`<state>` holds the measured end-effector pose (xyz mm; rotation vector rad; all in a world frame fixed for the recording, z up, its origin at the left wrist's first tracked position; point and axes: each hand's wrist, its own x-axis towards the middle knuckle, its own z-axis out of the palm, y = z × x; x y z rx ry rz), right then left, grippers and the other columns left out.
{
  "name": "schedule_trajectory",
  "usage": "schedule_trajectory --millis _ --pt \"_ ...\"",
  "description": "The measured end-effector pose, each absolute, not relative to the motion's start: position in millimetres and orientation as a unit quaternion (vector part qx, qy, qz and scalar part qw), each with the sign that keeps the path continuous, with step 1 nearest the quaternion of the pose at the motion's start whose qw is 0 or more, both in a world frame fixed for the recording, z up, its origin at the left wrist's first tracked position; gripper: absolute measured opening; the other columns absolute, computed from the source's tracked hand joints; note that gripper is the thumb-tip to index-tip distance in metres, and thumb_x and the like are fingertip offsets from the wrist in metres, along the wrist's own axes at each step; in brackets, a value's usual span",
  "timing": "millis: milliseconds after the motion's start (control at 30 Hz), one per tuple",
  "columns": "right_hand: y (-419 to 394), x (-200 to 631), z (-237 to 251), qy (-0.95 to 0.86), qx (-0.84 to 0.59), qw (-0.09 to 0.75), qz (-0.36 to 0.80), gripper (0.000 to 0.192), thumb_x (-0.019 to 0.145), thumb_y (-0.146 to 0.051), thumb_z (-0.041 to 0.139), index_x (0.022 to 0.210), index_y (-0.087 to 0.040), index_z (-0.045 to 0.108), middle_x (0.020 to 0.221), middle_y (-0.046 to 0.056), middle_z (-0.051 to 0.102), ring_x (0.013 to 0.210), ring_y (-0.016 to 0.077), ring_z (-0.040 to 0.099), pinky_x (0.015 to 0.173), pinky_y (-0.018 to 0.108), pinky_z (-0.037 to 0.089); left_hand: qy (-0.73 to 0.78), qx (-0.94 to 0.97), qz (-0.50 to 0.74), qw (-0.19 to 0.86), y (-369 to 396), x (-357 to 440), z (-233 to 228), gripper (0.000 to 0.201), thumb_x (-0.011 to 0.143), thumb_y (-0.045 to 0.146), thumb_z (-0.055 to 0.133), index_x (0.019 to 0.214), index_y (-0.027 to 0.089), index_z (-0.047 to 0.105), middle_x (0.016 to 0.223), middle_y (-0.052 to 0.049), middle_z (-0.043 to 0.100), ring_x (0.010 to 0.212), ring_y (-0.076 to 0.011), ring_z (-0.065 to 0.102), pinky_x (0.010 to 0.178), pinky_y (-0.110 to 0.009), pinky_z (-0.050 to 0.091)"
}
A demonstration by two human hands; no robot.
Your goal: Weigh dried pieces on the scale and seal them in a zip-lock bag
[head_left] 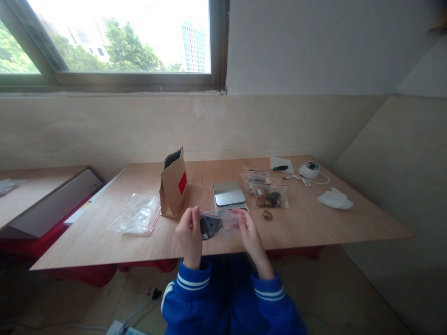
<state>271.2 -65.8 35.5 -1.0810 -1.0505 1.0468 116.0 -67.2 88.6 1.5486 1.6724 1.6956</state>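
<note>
Between my hands, near the table's front edge, is a clear zip bag with dark pieces in its left part. My left hand pinches the bag's left end. My right hand is closed on its right end. Just behind the bag, a small scale with a shiny square plate lies on the table, its front partly hidden. An upright brown paper bag with a red patch stands open at the top, beyond my left hand. Right of the scale sits a small brown dried piece.
Flat clear zip bags lie at left on the wooden table. Filled zip bags lie right of the scale. Farther right are a green-handled tool, a white dome camera with its cable, and a crumpled white tissue.
</note>
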Motion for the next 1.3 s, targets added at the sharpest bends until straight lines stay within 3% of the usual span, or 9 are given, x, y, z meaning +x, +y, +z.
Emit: schedule_trajectory --millis 167,300,400,633,767,900,1000,1133,1300 --pt "-61.6 262.5 28.8 -0.434 -0.438 0.603 0.506 0.045 0.079 -0.063 0.057 0.090 -0.020 0.067 0.089 0.007 0.073 0.083 0.0238 0.069 0.074 0.035 0.055 0.467 0.761 0.434 0.118 -76.8 106.1 138.6 0.029 0.090 0.041 0.049 0.071 0.021 0.058 0.071 -0.002 0.060 0.068 -0.0143 0.054 0.062 -0.024 0.037" --pt "-64.1 260.5 32.4 -0.397 -0.442 0.642 0.485 0.040 0.083 -0.059 0.055 0.083 -0.020 0.065 0.084 0.006 0.071 0.083 0.0214 0.067 0.081 0.034 0.051 0.548 0.686 0.460 0.133 -76.9 101.2 126.8 0.037 0.091 0.046 0.043 0.065 0.021 0.051 0.060 0.000 0.054 0.056 -0.0129 0.050 0.053 -0.024 0.032" --pt "-65.9 259.9 31.4 -0.363 -0.462 0.662 0.466 0.038 0.083 -0.057 0.056 0.079 -0.019 0.062 0.077 0.003 0.067 0.076 0.0180 0.063 0.076 0.030 0.049 0.602 0.618 0.482 0.156 -77.9 99.2 108.0 0.045 0.088 0.053 0.043 0.056 0.021 0.042 0.047 0.003 0.044 0.046 -0.0118 0.043 0.049 -0.025 0.028" --pt "-67.9 253.7 35.8 -0.327 -0.484 0.703 0.406 0.042 0.082 -0.059 0.055 0.068 -0.020 0.053 0.061 -0.004 0.050 0.057 0.0113 0.047 0.057 0.023 0.041 0.592 0.477 0.531 0.374 -79.9 107.1 84.5 0.061 0.080 0.075 0.033 0.058 0.021 0.047 0.048 0.002 0.045 0.043 -0.0123 0.042 0.044 -0.026 0.032" --pt "-69.6 256.6 39.7 -0.313 -0.512 0.705 0.379 0.045 0.081 -0.063 0.054 0.069 -0.019 0.054 0.061 -0.003 0.051 0.056 0.0115 0.048 0.055 0.023 0.041 0.534 0.428 0.549 0.479 -77.1 105.5 72.6 0.061 0.077 0.076 0.039 0.074 0.017 0.057 0.061 -0.001 0.055 0.051 -0.0130 0.048 0.049 -0.025 0.039" --pt "-69.0 261.1 39.2 -0.293 -0.527 0.707 0.369 0.046 0.078 -0.065 0.056 0.071 -0.019 0.056 0.063 -0.001 0.054 0.057 0.0134 0.051 0.055 0.024 0.043 0.472 0.447 0.574 0.498 -79.8 103.9 73.8 0.041 0.080 0.057 0.056 0.086 0.018 0.060 0.078 -0.002 0.060 0.072 -0.0143 0.056 0.067 -0.024 0.046" --pt "-69.2 264.8 39.7 -0.322 -0.524 0.690 0.382 0.044 0.080 -0.063 0.055 0.074 -0.020 0.060 0.069 0.002 0.061 0.064 0.0167 0.057 0.061 0.027 0.047 0.474 0.439 0.601 0.471 -80.9 104.1 76.1 0.031 0.078 0.047 0.065 0.085 0.018 0.059 0.073 0.001 0.057 0.066 -0.0113 0.052 0.063 -0.021 0.044" --pt "-72.6 270.0 45.5 -0.421 -0.473 0.651 0.418 0.038 0.087 -0.056 0.050 0.086 -0.021 0.064 0.084 0.005 0.069 0.080 0.0209 0.063 0.074 0.031 0.050 0.489 0.417 0.630 0.435 -79.6 103.2 73.5 0.031 0.079 0.048 0.063 0.084 0.017 0.057 0.065 0.003 0.052 0.059 -0.0101 0.048 0.056 -0.021 0.041" --pt "-75.1 273.8 47.8 -0.439 -0.460 0.630 0.445 0.035 0.084 -0.052 0.058 0.094 -0.020 0.066 0.090 0.006 0.072 0.086 0.0234 0.066 0.076 0.032 0.052 0.499 0.402 0.650 0.407 -79.7 102.7 73.5 0.031 0.081 0.047 0.061 0.087 0.016 0.058 0.063 0.003 0.050 0.058 -0.0099 0.046 0.055 -0.020 0.041"
